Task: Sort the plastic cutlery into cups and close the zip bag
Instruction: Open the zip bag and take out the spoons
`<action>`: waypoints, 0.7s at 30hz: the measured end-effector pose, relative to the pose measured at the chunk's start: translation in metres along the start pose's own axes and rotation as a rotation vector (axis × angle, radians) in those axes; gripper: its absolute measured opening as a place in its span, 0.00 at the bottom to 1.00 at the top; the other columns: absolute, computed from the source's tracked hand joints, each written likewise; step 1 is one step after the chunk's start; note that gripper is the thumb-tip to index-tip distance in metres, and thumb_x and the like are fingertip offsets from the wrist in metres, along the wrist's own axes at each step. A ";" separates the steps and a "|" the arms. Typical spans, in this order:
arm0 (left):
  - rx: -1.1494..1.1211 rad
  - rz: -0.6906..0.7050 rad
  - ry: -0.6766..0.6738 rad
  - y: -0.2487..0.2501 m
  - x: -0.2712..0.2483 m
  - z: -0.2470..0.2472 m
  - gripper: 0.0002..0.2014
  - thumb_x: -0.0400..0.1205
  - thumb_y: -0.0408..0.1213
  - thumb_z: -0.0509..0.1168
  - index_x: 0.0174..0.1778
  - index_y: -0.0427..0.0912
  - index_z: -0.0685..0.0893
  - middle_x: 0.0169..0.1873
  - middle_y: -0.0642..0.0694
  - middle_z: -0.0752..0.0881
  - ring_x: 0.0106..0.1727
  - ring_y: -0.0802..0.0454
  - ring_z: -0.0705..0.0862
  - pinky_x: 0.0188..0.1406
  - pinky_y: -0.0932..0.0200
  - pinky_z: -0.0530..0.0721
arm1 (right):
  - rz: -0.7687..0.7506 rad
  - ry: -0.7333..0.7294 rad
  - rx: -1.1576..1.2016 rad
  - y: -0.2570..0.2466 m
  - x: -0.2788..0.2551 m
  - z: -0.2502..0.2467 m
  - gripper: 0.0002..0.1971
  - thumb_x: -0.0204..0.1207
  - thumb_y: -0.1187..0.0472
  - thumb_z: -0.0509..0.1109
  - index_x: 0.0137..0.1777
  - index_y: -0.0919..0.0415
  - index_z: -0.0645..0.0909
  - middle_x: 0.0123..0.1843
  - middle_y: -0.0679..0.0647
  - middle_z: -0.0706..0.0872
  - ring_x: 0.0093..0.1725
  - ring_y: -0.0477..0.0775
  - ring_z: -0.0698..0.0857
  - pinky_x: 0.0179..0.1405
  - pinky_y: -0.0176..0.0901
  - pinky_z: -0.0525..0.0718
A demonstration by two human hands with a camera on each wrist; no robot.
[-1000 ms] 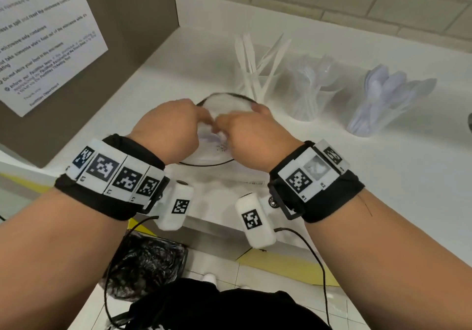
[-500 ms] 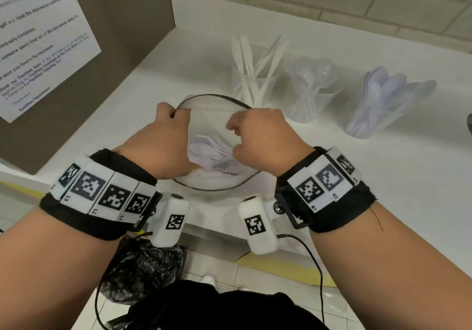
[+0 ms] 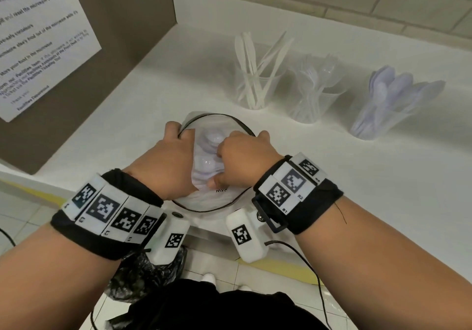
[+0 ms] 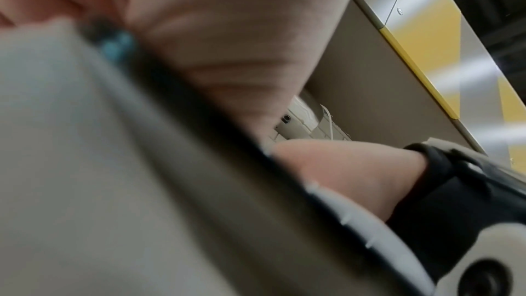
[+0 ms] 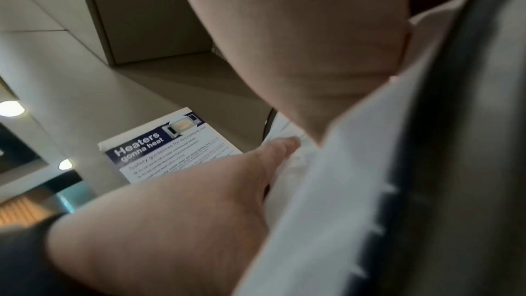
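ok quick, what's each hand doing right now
Left hand: holds the zip bag by its black rim.
Right hand: fingers curled inside the bag's mouth; whether it holds a spoon cannot be told.

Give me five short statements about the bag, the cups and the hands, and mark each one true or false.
1. Three clear cups stand in a row behind the bag. True.
2. The bag's mouth is zipped shut. False: its dark-edged mouth is spread open in a wide loop.
3. The left hand holds the left side of the bag's mouth. True.
4. The right hand rests flat on the counter away from the bag. False: it is at the bag's mouth, its fingers curled and reaching inside.
5. The spoon cup, on the right of the row, stands upright. False: it is tipped, its spoons fanning out to the right.
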State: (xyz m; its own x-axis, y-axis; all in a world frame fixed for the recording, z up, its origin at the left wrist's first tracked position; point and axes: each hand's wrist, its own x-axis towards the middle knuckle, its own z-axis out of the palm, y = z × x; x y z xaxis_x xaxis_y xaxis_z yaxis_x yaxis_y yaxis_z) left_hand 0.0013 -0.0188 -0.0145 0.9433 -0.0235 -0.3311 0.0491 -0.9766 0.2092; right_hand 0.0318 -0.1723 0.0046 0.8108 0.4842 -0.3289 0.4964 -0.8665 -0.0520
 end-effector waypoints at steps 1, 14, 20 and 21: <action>-0.035 0.012 0.003 0.001 -0.002 -0.001 0.42 0.66 0.59 0.66 0.72 0.42 0.63 0.66 0.41 0.64 0.61 0.41 0.79 0.52 0.51 0.84 | 0.013 0.005 0.014 -0.001 0.002 0.000 0.22 0.68 0.36 0.72 0.52 0.51 0.79 0.48 0.50 0.74 0.50 0.54 0.78 0.61 0.59 0.65; -0.121 -0.005 0.058 -0.007 -0.006 -0.016 0.35 0.69 0.52 0.71 0.70 0.46 0.66 0.59 0.48 0.62 0.49 0.46 0.84 0.46 0.59 0.77 | 0.051 0.011 0.059 -0.003 0.016 0.001 0.15 0.71 0.49 0.69 0.32 0.54 0.67 0.35 0.46 0.72 0.39 0.52 0.75 0.59 0.58 0.65; -0.096 0.037 0.098 -0.002 -0.006 -0.011 0.41 0.67 0.50 0.78 0.70 0.39 0.65 0.63 0.43 0.62 0.31 0.51 0.77 0.40 0.58 0.74 | 0.026 -0.022 -0.011 -0.008 0.016 0.004 0.13 0.69 0.48 0.73 0.39 0.53 0.72 0.35 0.46 0.73 0.37 0.53 0.75 0.62 0.62 0.64; -0.092 0.051 0.107 0.000 -0.007 -0.010 0.42 0.67 0.50 0.78 0.70 0.39 0.64 0.65 0.42 0.62 0.30 0.52 0.75 0.39 0.58 0.73 | 0.040 -0.015 -0.008 -0.009 0.016 0.005 0.13 0.69 0.49 0.73 0.37 0.53 0.71 0.34 0.46 0.74 0.34 0.52 0.74 0.63 0.62 0.64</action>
State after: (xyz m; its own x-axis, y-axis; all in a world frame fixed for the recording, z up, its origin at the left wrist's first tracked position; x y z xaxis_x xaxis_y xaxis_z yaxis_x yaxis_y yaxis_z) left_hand -0.0017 -0.0166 -0.0034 0.9748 -0.0445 -0.2187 0.0257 -0.9509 0.3083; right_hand 0.0390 -0.1576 -0.0051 0.8252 0.4477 -0.3444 0.4666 -0.8839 -0.0310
